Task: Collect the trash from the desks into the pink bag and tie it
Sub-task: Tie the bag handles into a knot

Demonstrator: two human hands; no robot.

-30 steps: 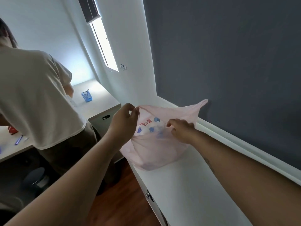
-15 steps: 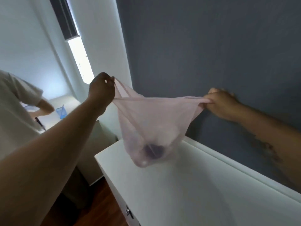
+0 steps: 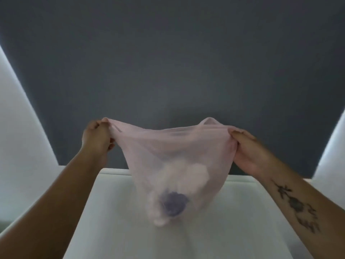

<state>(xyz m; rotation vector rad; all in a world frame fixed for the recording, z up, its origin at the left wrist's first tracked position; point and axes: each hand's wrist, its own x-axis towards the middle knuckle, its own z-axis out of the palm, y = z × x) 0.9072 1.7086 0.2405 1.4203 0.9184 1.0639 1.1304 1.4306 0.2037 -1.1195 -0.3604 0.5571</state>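
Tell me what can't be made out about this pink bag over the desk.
Head view only:
- Trash in the pink bag: a pale lump and a dark bluish lump, blurred through the film.
- Bag bottom and white desk: motion blur hides whether they touch.
- Palms of left hand and right hand: face away from the camera.
- Desk front: cut off at bottom edge.

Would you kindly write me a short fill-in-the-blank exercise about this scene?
The thin translucent plastic bag is ____ in colour. The left hand and right hand grip its top edges; the dark tattoo marks the ____ forearm. A dark purplish lump sits at the bag's ____.
Missing: pink; right; bottom.
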